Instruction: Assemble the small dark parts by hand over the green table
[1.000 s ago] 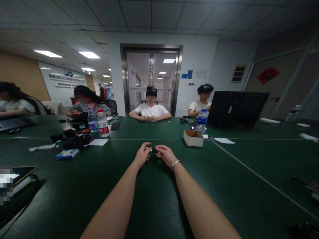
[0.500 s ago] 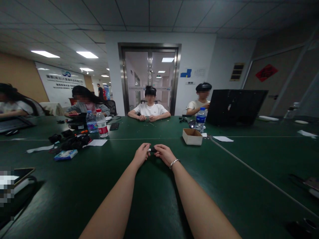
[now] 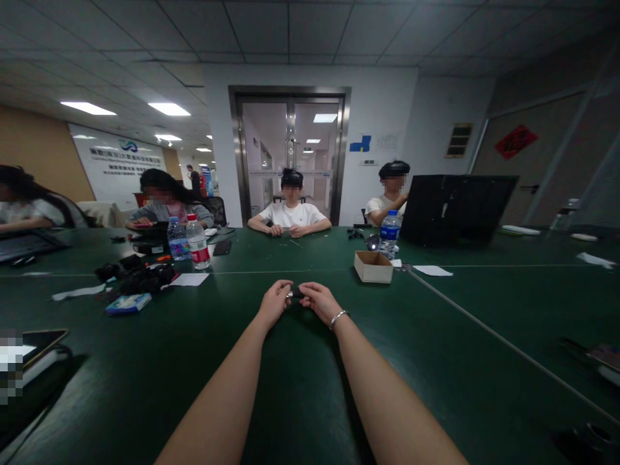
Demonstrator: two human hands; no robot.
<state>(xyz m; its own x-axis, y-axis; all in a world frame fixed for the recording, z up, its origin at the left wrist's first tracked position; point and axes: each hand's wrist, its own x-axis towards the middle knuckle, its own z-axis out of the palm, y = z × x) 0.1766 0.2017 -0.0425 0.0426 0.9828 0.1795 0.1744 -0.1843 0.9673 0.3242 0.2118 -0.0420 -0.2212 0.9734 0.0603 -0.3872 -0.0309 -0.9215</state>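
Note:
Just above the green table (image 3: 300,361), my two hands meet over a small dark object with a silvery end (image 3: 295,294); its kind is too small to make out. My left hand (image 3: 276,301) is closed on the silvery end at the left. From the other side, my right hand (image 3: 317,299) pinches the black part, and a silver bracelet circles that wrist. Fingers hide much of the object. Beyond my right hand, an open cardboard box (image 3: 373,267) stands on the table.
Water bottles (image 3: 197,242) and black gear (image 3: 145,278) lie to the left with a blue packet (image 3: 128,303). Another bottle (image 3: 389,234) and a large black monitor (image 3: 458,210) stand at the right. A person (image 3: 290,210) sits opposite; others sit at both sides.
Both hands keep nearly the same place and hold on the small object. The view has shifted very slightly. At the far right, the seated person's arm has risen a little.

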